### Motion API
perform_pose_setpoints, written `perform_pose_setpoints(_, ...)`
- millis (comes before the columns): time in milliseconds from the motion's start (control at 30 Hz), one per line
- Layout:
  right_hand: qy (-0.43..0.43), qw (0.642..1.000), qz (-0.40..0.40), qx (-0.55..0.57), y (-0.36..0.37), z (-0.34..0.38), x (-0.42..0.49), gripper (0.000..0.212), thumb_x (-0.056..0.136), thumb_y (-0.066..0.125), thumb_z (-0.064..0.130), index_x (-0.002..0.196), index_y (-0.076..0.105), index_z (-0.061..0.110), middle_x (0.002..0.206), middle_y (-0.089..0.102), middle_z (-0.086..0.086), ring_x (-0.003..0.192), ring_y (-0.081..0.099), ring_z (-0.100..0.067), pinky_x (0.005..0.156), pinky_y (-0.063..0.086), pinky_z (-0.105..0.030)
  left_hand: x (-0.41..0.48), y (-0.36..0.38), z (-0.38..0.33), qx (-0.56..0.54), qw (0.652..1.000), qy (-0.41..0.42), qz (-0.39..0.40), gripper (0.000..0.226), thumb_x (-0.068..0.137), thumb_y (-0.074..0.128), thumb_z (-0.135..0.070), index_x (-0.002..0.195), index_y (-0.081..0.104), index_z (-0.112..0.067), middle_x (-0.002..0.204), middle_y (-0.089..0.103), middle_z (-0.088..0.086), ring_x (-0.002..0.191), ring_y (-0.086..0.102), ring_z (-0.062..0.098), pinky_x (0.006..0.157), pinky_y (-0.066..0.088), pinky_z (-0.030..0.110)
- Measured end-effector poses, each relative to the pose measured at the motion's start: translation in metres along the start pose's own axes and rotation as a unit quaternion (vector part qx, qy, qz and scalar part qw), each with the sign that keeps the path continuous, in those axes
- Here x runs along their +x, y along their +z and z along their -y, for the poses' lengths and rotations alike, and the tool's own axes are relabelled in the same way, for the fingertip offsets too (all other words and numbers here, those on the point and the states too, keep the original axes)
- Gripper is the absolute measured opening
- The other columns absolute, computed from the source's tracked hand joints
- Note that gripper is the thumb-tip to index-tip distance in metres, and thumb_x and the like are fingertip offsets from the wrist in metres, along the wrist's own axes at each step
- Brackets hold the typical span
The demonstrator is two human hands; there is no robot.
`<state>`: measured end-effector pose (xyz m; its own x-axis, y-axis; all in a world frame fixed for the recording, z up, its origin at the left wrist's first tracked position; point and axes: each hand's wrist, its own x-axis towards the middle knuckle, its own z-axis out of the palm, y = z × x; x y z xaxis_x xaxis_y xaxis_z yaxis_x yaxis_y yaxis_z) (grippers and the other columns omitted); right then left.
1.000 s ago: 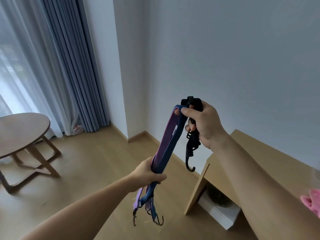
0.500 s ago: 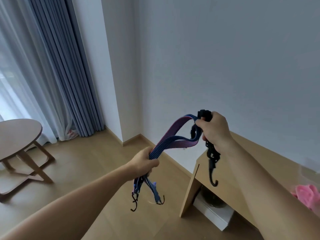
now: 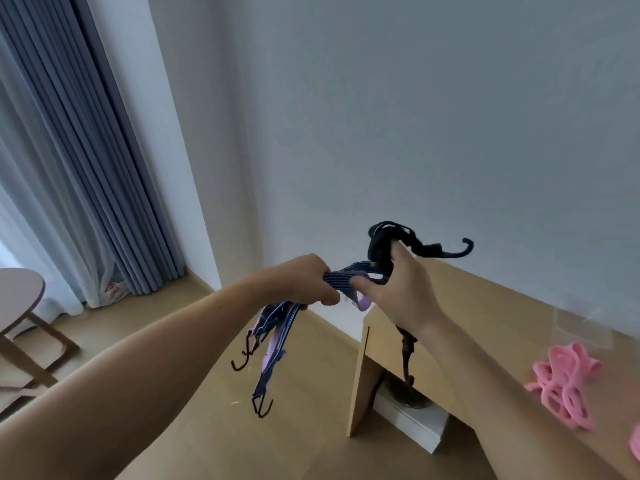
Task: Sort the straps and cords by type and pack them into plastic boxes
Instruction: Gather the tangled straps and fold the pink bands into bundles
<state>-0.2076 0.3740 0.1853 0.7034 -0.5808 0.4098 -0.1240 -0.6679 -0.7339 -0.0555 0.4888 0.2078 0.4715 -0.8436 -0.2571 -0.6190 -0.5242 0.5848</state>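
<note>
My left hand [image 3: 304,280] grips a bundle of blue and purple flat bungee straps [image 3: 341,279]; their hooked ends [image 3: 261,407] dangle below it. My right hand [image 3: 398,292] holds the other end of that bundle and also a black cord [image 3: 382,242] whose hook [image 3: 464,247] swings out to the right, with another black hooked end [image 3: 407,351] hanging under the wrist. Both hands are close together in front of the wooden table's left end. A clear plastic box [image 3: 585,323] stands on the table, hard to make out. Pink straps [image 3: 561,382] lie on the table at the right.
The light wooden table [image 3: 485,306] stands against the grey wall, with a white box [image 3: 412,422] and a dark round object under it. A round side table [image 3: 19,296] is at the far left. Grey curtains [image 3: 79,168] hang behind it. Wooden floor lies below.
My hands have come together, folding the blue and purple straps into a shorter bundle. The black cord's hook has swung up to the right. The view has turned towards the table.
</note>
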Motion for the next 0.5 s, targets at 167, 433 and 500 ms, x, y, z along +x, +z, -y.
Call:
perform_pose_setpoints(167, 0.103, 0.970, 0.102, 0.195, 0.008, -0.025, -0.024, 0.041, 0.065, 0.089, 0.023, 0.094, 0.060, 0.025, 0.064, 0.063, 0.016, 0.047, 0.054, -0.002, 0.048, 0.042, -0.023, 0.003, -0.011, -0.031, -0.068, 0.992, 0.096, 0.050, 0.020, 0.059, 0.063, -0.022, 0.069, 0.058, -0.006, 0.046, 0.053, -0.004, 0.043, 0.050, 0.012, 0.046, 0.041, 0.022)
perform_pose_setpoints(433, 0.102, 0.985, -0.068, 0.123, -0.002, -0.025, -0.015, 0.049, 0.068, 0.087, 0.033, 0.108, 0.058, 0.028, 0.096, 0.068, 0.017, 0.083, 0.066, -0.004, 0.066, 0.055, -0.027, 0.032, -0.004, -0.043, -0.211, 0.951, 0.155, 0.166, 0.010, 0.062, 0.060, -0.013, 0.055, 0.054, -0.016, 0.047, 0.043, 0.003, 0.040, 0.037, 0.017, 0.042, 0.035, 0.023)
perform_pose_setpoints(500, 0.128, 0.980, -0.130, 0.079, -0.010, -0.026, -0.012, 0.045, 0.071, 0.085, 0.035, 0.106, 0.056, 0.031, 0.091, 0.062, 0.029, 0.072, 0.064, -0.002, 0.059, 0.053, -0.029, 0.041, -0.012, -0.052, -0.182, 0.955, 0.172, 0.159, 0.013, 0.066, 0.064, -0.015, 0.067, 0.053, -0.009, 0.047, 0.045, 0.000, 0.040, 0.037, 0.016, 0.041, 0.035, 0.023)
